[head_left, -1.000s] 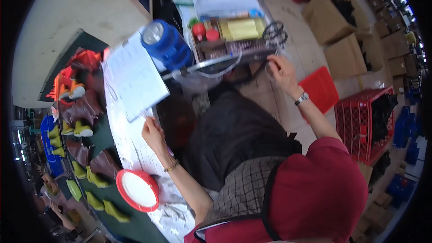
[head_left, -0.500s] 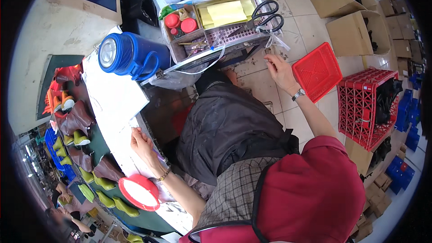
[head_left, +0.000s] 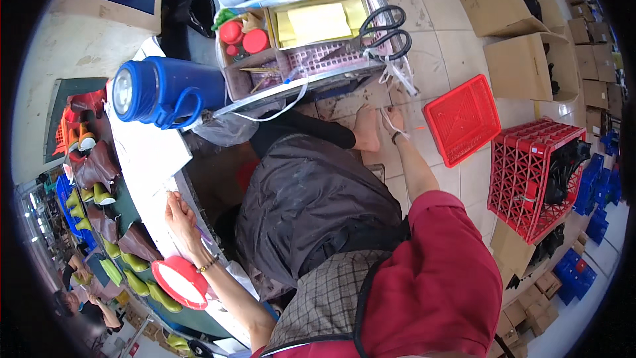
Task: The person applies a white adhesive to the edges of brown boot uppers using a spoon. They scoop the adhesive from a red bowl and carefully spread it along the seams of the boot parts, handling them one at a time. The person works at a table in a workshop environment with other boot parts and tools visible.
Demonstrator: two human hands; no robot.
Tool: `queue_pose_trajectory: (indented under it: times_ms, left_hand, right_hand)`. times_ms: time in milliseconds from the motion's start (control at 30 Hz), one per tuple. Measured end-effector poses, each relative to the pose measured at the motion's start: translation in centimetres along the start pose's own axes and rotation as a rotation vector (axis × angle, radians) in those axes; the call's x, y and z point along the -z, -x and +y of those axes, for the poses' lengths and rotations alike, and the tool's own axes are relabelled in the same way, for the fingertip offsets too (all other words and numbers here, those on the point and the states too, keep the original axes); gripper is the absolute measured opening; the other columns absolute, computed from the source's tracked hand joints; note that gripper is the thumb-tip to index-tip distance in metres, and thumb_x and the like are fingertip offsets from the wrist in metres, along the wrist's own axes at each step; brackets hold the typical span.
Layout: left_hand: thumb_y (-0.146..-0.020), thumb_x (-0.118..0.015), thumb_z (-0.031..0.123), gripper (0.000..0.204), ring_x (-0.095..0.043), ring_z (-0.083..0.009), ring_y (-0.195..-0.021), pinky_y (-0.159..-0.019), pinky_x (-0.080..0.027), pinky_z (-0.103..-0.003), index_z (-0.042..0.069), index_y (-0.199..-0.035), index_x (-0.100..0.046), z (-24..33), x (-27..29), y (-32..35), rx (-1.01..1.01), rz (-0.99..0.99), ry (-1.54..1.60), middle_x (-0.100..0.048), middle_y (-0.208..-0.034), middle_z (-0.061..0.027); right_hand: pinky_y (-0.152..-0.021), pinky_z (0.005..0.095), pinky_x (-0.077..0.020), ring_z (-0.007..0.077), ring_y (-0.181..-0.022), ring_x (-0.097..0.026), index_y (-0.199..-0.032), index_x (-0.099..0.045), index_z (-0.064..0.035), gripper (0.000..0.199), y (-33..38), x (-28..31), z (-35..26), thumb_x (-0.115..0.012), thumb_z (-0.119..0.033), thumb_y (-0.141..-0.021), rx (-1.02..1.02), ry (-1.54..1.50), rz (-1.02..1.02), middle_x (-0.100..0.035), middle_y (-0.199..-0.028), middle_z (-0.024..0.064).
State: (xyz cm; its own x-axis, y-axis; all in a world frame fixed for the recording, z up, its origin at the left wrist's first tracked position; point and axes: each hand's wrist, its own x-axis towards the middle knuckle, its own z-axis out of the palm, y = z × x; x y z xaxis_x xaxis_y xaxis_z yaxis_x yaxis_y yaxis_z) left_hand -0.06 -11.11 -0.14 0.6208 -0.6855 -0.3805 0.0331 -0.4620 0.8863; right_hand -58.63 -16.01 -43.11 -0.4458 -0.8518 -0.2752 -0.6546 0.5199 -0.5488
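Observation:
My left hand (head_left: 180, 217) is over the edge of the white table (head_left: 149, 152). Its fingertips are pinched together, and what they hold is too small to make out. A thin purple strip shows beside that wrist. Below the hand on the table is a red bowl (head_left: 179, 283) with a white inside. My right hand (head_left: 395, 121) reaches down toward the tiled floor, close beside a bare foot (head_left: 366, 130) and left of a red plastic tray (head_left: 462, 121). Its fingers are too small and blurred to read.
A blue jug (head_left: 165, 93) stands at the table's far end, beside an organiser with red-lidded jars (head_left: 256, 41), yellow paper (head_left: 320, 21) and black-handled scissors (head_left: 387, 30). Green shoe parts (head_left: 136, 283) line the left. A red crate (head_left: 530, 179) and cartons (head_left: 520, 66) stand right.
My right hand has moved down toward the floor, next to the foot, away from the red tray. My left hand keeps its pinch over the table edge. The view has shifted.

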Motion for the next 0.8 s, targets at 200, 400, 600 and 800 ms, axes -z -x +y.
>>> queue_pose_trajectory:
  times_ms: [200,400,600,800]
  left_hand:
    - [-0.106,-0.056,0.040,0.032,-0.028,0.0009,-0.046,-0.039,-0.018,-0.019,0.011,-0.094,-0.060,-0.9,0.2,0.5,-0.021,0.114,-0.136,-0.038,-0.062,0.0096]
    - [-0.106,-0.055,0.042,0.031,-0.030,0.0009,-0.052,-0.043,-0.021,-0.017,0.014,-0.095,-0.061,-0.7,-0.5,0.9,-0.117,0.153,-0.238,-0.040,-0.068,0.0092]
    - [-0.106,-0.055,0.042,0.032,-0.030,0.0007,-0.052,-0.042,-0.021,-0.018,0.013,-0.094,-0.060,-1.6,0.6,-0.1,-0.150,0.149,-0.271,-0.039,-0.067,0.0091]
    - [-0.104,-0.057,0.041,0.031,-0.033,-0.0011,-0.050,-0.041,-0.022,-0.019,0.011,-0.095,-0.062,-2.2,0.8,-0.9,-0.194,0.132,-0.260,-0.040,-0.065,0.0079]
  right_hand:
    - [-0.081,0.0433,-0.0548,0.0289,-0.088,-0.072,-0.113,-0.073,-0.0023,0.058,10.2,11.8,-1.8,-0.049,-0.054,-0.102,-0.064,0.033,-0.672,-0.075,-0.097,0.0191]
    - [-0.086,0.0395,-0.0523,0.0301,-0.094,-0.070,-0.121,-0.069,-0.0007,0.071,25.2,10.6,-0.7,-0.036,-0.061,-0.106,-0.275,-0.513,-0.688,-0.075,-0.101,0.0182]
    - [-0.081,0.0397,-0.0510,0.0334,-0.093,-0.067,-0.132,-0.060,-0.0028,0.051,24.5,6.8,-3.9,-0.049,-0.045,-0.105,-0.124,-0.654,-0.298,-0.069,-0.100,0.0172]
    - [-0.069,0.0447,-0.0460,0.0362,-0.085,-0.059,-0.135,-0.057,-0.0079,0.046,26.4,6.0,-5.4,-0.066,-0.020,-0.091,0.325,-0.290,0.310,-0.053,-0.090,0.0154]
